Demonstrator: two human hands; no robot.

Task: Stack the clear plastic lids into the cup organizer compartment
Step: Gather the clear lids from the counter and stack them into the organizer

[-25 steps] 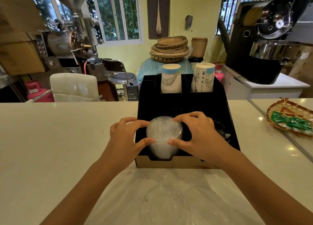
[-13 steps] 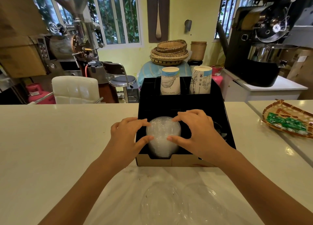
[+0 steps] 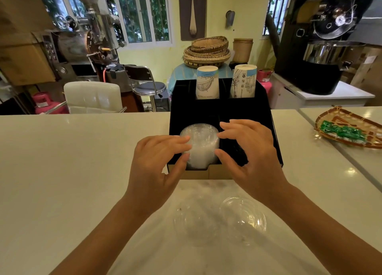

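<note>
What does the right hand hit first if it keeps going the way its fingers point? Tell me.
Most likely the stack of clear lids in the organizer: the right hand points left at it, fingertips at its side; actual contact is unclear.

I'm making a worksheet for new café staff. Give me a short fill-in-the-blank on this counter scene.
1. The stack of clear lids sits in the organizer's front-____ compartment.
2. ____ paper cup stacks stand in the organizer's rear compartments.
3. Loose clear lids lie on the ____, nearer the person than the organizer.

Missing words: left; two; counter
</note>
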